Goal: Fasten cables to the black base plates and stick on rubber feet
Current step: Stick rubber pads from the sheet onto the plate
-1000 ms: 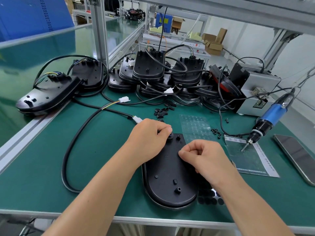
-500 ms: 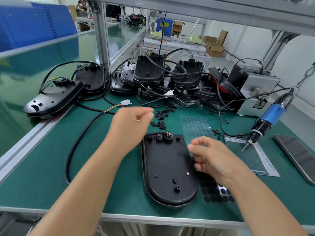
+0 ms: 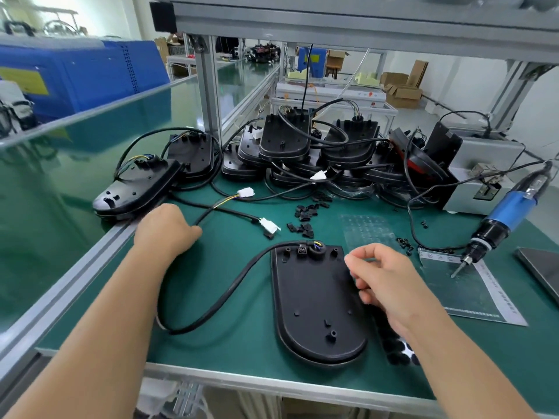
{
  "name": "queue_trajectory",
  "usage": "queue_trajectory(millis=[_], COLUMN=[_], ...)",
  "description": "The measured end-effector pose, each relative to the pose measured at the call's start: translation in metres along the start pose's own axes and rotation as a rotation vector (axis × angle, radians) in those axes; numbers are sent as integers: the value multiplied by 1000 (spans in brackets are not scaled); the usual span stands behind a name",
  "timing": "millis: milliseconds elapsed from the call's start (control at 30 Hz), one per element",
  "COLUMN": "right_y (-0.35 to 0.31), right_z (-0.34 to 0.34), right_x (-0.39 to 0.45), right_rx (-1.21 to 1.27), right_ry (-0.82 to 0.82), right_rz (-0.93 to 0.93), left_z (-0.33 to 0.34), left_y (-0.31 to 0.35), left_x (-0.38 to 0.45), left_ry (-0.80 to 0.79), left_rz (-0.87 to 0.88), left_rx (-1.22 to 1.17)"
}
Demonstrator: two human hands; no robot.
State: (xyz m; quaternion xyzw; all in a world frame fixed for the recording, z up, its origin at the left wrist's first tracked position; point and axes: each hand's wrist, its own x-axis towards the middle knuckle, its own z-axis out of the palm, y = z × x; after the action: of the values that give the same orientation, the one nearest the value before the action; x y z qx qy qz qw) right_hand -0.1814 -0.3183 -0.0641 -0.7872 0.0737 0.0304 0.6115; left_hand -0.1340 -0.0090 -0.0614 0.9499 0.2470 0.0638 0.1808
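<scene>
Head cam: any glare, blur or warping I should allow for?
Head view: wide-angle bends the bench rail; glare on the left green surface; right hand slightly motion-blurred at the fingertips; base plate sharp, evenly lit, soft shadows only.

Factory assembly line: green-matted workbench point(image 3: 230, 297) on aluminium framing point(image 3: 208, 95), hanging electric screwdriver point(image 3: 496, 225), stacked black base plates point(image 3: 302, 146), cardboard boxes point(image 3: 402, 92) behind, more benches beyond.
</scene>
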Motion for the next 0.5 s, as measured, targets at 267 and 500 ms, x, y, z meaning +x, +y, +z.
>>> queue_trajectory(millis=[267, 500], right_y=[-37, -53], right_z=[6, 1], right_x=[-54, -65], right_rx=[-24, -110], right_ry=[-154, -119], right_rz=[-432, -358], left_z=[-76, -36], left_y=[71, 147], left_x=[-72, -93], left_ry=[-822, -841], left_rz=[335, 32], left_rx=[-1258, -1457])
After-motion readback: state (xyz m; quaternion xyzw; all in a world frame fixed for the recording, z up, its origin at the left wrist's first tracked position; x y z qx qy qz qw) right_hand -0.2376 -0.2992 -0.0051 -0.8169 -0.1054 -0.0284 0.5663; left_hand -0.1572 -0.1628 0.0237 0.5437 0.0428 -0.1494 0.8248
